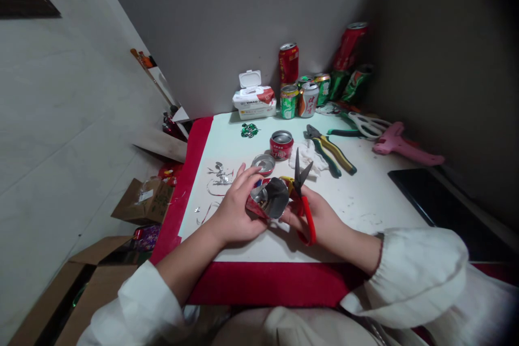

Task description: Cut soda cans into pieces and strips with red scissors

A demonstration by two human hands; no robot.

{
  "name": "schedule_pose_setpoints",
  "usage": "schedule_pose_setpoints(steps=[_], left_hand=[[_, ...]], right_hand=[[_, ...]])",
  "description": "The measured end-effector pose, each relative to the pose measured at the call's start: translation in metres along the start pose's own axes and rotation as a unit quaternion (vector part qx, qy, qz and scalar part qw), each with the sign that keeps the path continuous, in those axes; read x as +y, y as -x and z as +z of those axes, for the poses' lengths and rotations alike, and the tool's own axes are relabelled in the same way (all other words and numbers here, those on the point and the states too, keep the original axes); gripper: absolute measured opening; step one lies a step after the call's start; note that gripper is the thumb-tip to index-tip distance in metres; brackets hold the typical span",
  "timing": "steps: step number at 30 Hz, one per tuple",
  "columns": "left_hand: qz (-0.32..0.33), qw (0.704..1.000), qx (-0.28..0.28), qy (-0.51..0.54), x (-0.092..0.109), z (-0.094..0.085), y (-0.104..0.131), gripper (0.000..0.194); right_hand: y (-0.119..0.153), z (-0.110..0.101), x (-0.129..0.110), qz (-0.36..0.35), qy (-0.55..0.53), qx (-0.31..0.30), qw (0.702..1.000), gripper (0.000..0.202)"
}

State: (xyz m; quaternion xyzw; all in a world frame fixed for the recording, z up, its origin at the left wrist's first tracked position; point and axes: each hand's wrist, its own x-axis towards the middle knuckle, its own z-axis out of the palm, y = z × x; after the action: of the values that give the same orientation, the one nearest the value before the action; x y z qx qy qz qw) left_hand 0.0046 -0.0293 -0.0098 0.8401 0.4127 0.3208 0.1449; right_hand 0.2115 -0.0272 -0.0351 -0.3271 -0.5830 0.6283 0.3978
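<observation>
Now the left hand (pixel 242 206) is holding a cut can (pixel 276 199) over the white sheet (pixel 365 189), while the right hand (pixel 320 219) is gripping scissors (pixel 300 185). The can is looking light, bendy and sharp-rimmed, so its outside is probably giving the safer hold.

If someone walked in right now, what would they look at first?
Probably the cut can in the left hand and the red-handled scissors in the right hand, near the middle. Next might come the colourful cans standing at the back, then the pink tool lying off to the right.
</observation>
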Motion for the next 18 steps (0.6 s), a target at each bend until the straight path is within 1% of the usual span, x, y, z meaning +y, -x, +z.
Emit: schedule_pose_setpoints(steps=[6, 11, 18], left_hand=[[-0.006, 1.0, 0.003, 0.02, 0.0007, -0.0016, -0.0008, 0.064], [0.0, 1.0, 0.003, 0.018, -0.0001, -0.001, 0.0, 0.063], [0.001, 1.0, 0.017, 0.009, -0.0045, 0.0, 0.001, 0.067]], right_hand=[[0.0011, 0.0005, -0.0015, 0.01, 0.0, 0.001, 1.0, 0.054], [0.0007, 0.001, -0.0014, 0.014, -0.005, 0.003, 1.0, 0.055], [-0.0001, 0.0007, -0.0023, 0.03, 0.011, -0.006, 0.999, 0.051]])
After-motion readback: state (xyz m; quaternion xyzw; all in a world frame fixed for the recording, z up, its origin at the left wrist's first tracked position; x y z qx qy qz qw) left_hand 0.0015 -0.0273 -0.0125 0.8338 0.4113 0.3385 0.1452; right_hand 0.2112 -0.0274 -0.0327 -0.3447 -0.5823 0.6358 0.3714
